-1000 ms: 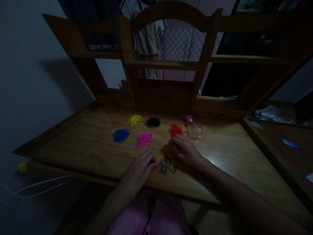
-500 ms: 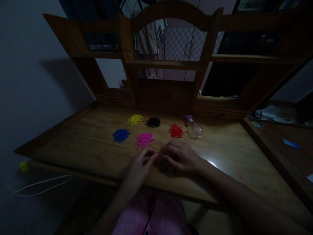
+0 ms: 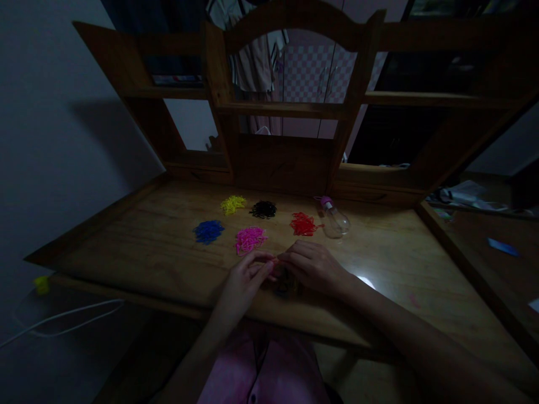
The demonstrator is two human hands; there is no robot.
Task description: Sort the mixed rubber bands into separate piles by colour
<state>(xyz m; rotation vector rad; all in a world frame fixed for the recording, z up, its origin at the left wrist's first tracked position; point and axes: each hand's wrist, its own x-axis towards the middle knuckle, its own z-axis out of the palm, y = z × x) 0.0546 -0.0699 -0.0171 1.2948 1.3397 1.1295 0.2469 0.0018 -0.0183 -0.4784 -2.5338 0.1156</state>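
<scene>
My left hand [image 3: 248, 278] and my right hand [image 3: 314, 266] meet above the front part of the wooden desk [image 3: 138, 252]. Thumb and fingers of each are pinched together, fingertips almost touching. Whatever sits between them is too small and dark to name; a reddish-orange tint shows there. Under my right hand lies a small dark heap [image 3: 284, 287], partly hidden. Just beyond my hands are piles of small thin pieces resembling rubber bands: a pink pile [image 3: 250, 240], a red pile [image 3: 304, 224], a blue pile [image 3: 209, 231], a black pile [image 3: 263, 210] and a yellow pile [image 3: 233, 205].
A clear bulb-shaped bottle [image 3: 337, 224] with a pink cap lies right of the red pile. A wooden shelf unit [image 3: 286, 111] rises along the desk's back. At lower left hangs a white cord [image 3: 76, 310] near a yellow object [image 3: 41, 285]. The room is dim.
My right fingers have straightened and drawn slightly closer together, and my left fingers have shifted a little at the pinch. The piles and bottle stay where they were.
</scene>
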